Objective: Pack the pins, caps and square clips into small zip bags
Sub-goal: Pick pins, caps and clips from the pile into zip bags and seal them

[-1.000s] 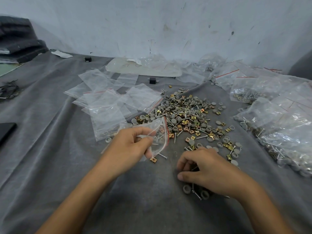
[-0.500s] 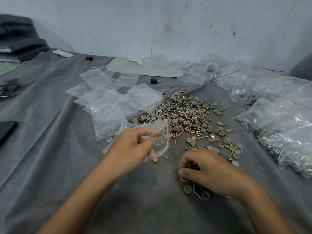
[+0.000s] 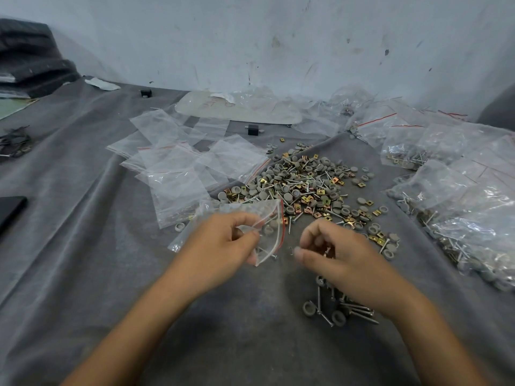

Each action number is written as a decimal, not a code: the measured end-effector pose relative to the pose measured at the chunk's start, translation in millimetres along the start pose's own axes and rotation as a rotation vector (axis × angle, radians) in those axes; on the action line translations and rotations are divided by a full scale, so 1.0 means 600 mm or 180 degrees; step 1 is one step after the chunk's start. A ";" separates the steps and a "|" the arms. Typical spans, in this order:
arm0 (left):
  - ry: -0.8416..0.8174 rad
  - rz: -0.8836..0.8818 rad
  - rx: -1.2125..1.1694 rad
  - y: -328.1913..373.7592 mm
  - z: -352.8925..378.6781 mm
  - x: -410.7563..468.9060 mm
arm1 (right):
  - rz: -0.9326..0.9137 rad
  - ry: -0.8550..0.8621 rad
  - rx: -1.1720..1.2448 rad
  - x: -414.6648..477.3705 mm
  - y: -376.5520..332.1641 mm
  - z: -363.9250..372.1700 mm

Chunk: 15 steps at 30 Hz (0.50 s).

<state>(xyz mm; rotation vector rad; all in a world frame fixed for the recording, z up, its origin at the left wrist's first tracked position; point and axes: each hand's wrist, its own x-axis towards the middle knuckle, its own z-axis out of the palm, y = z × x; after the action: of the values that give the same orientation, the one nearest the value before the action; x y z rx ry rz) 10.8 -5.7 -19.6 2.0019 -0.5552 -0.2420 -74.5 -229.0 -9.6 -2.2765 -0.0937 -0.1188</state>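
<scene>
On the grey cloth (image 3: 83,246), near the middle | left hand (image 3: 220,246) pinches one small zip bag (image 3: 267,218), mouth open | right hand (image 3: 340,252) just beside it, fingers curled, cannot tell what they hold | done: many full bags (image 3: 459,213) at right | left to do: big pile (image 3: 306,185) of pins, caps, square clips; small pile (image 3: 334,310) by right wrist; empty bags (image 3: 178,168) waiting

Bare cloth (image 3: 83,274) near-left passable; parts heap (image 3: 306,185) ahead, filled bags (image 3: 459,213) right, empty bags (image 3: 172,174) left-centre block.
</scene>
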 end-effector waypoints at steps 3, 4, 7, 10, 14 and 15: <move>-0.0118 0.0075 0.0212 0.001 0.002 -0.001 | -0.0112 0.0303 0.0463 0.011 -0.011 0.014; -0.0141 0.0078 0.0239 0.002 0.002 -0.001 | -0.0124 0.0364 0.0545 0.017 -0.016 0.023; -0.0152 0.0080 0.0217 0.002 0.000 -0.001 | -0.0029 0.0473 0.0583 0.028 -0.026 0.043; -0.0091 0.0062 0.0132 0.003 -0.004 -0.001 | 0.0000 0.0372 0.0766 0.024 -0.029 0.034; 0.0020 0.0008 -0.0124 0.006 -0.007 0.004 | -0.0004 -0.0323 0.0211 -0.002 -0.017 -0.007; 0.0026 0.0000 -0.0166 0.007 -0.008 0.004 | 0.0079 -0.0567 -0.0011 -0.007 -0.014 -0.013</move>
<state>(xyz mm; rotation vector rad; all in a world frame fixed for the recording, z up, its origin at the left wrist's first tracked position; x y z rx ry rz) 13.4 -4.7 -13.8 1.9517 -0.5386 -0.2459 -80.2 -229.7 1.6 -2.2869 -0.1585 0.0973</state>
